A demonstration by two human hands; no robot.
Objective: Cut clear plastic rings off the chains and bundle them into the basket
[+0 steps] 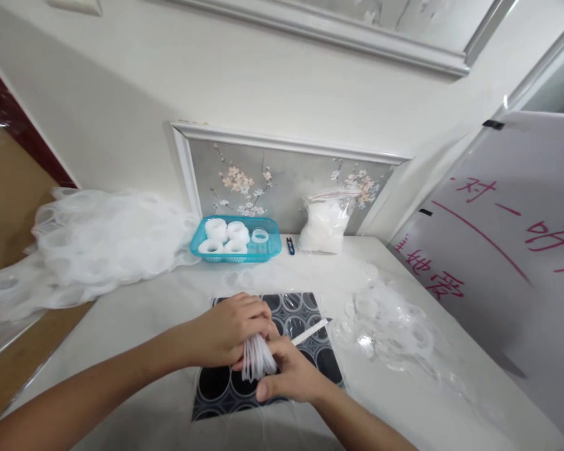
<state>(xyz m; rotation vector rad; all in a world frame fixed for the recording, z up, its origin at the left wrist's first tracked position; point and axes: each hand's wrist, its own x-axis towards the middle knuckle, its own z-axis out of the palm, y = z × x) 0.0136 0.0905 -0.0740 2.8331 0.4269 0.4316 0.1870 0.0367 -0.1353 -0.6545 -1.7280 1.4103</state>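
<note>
My left hand (230, 329) and my right hand (289, 376) meet over a black mat (305, 313) printed with circles, on a white table (169, 307). Both are closed round a stack of thin clear plastic rings (257, 358), held on edge between them. The left hand covers the top of the stack, the right hand grips it from below and the side. A thin white strip (310, 332) sticks out to the right past my right fingers.
Loose clear plastic rings (385, 326) lie heaped right of the mat. A turquoise basket (237, 240) with white tape rolls, small blue snips (290, 245) and a filled plastic bag (323, 224) stand at the back. Sheets of clear ring film (98, 238) pile left. A whiteboard (507, 250) leans right.
</note>
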